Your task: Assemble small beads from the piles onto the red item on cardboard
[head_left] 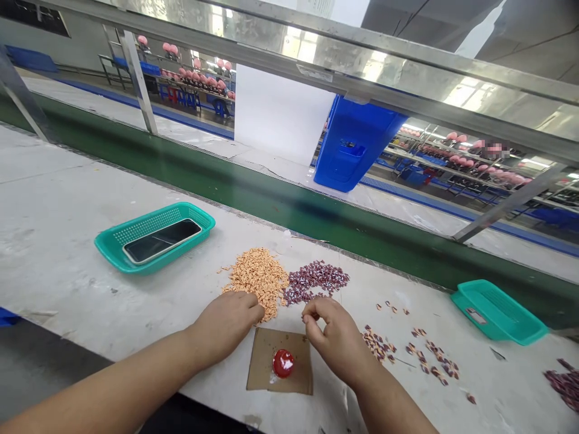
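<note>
My left hand (235, 319) rests at the near edge of a pile of small orange pieces (257, 274), its fingers curled together; whatever is between them is hidden. My right hand (335, 334) is held in a pinch just in front of a pile of small purple pieces (319, 280); anything in its fingertips is too small to make out. Between my wrists, a square of brown cardboard (260, 367) lies on the table, bearing a glossy red round object (283, 363). To the right are scattered two-coloured orange and purple pieces (379, 343), several in loose clusters.
A green basket (113, 256) at left holds a phone (163, 241). Another green basket (502, 313) stands at right, with more purple pieces (563, 386) near the edge. Behind the white table (58, 223) run a green strip (253, 196) and a metal frame; a blue bin (355, 141) stands beyond.
</note>
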`<action>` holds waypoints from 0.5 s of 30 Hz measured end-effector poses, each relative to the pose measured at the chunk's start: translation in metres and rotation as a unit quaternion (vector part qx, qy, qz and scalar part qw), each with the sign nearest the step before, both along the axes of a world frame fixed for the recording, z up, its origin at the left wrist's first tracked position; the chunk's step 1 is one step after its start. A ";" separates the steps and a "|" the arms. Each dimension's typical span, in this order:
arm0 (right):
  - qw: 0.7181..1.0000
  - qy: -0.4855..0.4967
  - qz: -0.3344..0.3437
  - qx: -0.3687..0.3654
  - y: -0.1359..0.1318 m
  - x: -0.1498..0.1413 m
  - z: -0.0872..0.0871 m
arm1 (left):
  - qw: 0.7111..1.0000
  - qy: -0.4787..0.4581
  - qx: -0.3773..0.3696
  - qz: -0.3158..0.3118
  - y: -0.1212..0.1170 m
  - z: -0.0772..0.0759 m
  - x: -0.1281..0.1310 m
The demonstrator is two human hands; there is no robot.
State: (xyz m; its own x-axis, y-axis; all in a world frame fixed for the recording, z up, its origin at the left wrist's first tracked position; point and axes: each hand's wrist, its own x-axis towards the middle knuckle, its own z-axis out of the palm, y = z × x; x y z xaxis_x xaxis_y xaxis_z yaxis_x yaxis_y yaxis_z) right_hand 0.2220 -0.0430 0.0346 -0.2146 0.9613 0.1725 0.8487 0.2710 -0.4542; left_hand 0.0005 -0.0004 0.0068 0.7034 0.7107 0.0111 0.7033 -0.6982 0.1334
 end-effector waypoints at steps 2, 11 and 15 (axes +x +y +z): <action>0.997 0.075 0.008 -0.004 -0.007 -0.004 0.002 | 1.000 0.006 -0.002 -0.019 0.002 0.002 0.002; 0.962 0.258 -0.042 -0.074 -0.030 -0.010 -0.004 | 0.999 -0.021 -0.020 -0.022 0.004 0.015 0.001; 0.903 0.393 0.010 -0.172 -0.040 -0.031 -0.012 | 0.958 -0.231 -0.165 0.036 -0.020 0.023 0.005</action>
State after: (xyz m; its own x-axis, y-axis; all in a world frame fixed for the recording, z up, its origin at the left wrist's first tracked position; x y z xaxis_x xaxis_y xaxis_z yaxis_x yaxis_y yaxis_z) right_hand 0.1911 -0.0830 0.0230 -0.1746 0.9842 -0.0289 0.2236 0.0110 -0.9746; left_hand 0.0058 -0.0208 0.0297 0.6273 0.7750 0.0762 0.5602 -0.5171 0.6472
